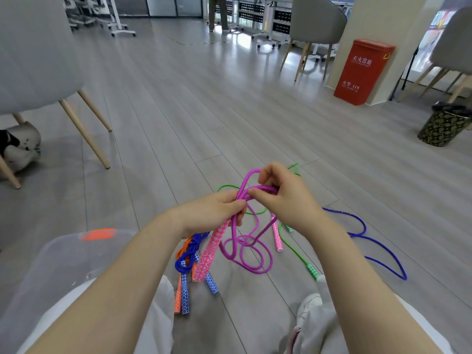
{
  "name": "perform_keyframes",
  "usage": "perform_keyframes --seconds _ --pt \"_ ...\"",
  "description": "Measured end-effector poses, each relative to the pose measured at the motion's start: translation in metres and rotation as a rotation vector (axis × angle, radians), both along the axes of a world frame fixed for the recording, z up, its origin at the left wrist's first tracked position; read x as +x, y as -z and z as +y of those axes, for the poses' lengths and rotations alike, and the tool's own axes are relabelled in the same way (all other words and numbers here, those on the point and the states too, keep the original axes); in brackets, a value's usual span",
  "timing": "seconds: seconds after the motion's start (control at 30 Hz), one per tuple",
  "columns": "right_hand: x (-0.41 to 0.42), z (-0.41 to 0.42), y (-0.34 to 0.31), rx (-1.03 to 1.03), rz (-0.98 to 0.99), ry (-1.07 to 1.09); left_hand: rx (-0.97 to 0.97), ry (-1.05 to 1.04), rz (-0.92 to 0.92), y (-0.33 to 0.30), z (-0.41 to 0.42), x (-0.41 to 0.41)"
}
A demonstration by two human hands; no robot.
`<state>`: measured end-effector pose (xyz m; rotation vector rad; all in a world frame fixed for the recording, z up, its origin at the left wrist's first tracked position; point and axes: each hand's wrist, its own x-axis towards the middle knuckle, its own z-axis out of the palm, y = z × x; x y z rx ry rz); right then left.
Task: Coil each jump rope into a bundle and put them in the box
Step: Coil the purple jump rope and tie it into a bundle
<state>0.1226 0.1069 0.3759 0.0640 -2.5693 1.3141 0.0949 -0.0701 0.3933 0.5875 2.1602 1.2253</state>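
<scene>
I hold a purple jump rope [251, 254] above the floor. My left hand [214, 213] grips its pink patterned handle [210, 250] together with rope strands. My right hand [283, 198] pinches a loop of the same rope just beside it. The second pink handle [277, 237] hangs below my right hand. A clear plastic box [48, 272] with an orange latch sits at my lower left. A bundled blue and orange rope [190, 256] lies by my knee. Loose on the floor are a green rope [297, 252] and a blue rope [375, 256].
Chairs with wooden legs stand at the left [86, 129] and far right [316, 29]. A red fire-extinguisher box [362, 72] stands against a pillar, and a patterned bin [440, 126] is at the right. A person's legs [217, 14] stand far off.
</scene>
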Motion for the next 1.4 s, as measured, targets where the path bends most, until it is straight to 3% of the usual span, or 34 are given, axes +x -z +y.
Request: perform_keyframes --seconds 0.13,0.3,0.53,0.9,1.17,1.4 --pt "0.005 0.008 -0.003 0.109 -0.076 -0.005 -0.052 -0.053 0.055 0.003 -0.004 -0.006" --pt "0.008 0.039 -0.014 0.112 -0.122 0.031 0.224 -0.334 0.025 -0.002 -0.020 -0.024" --pt "0.018 0.068 -0.022 -0.142 -0.122 0.092 0.660 -0.711 -0.163 -0.006 -0.039 -0.049" --pt "0.003 -0.030 0.003 -0.131 0.009 0.008 0.471 -0.466 -0.208 0.004 0.001 -0.020" --pt "0.003 -0.036 0.004 0.033 0.100 0.034 0.306 -0.388 -0.006 0.004 0.002 -0.015" --pt "0.006 -0.035 0.006 -0.050 -0.047 -0.018 0.249 -0.411 0.075 0.007 0.006 -0.014"
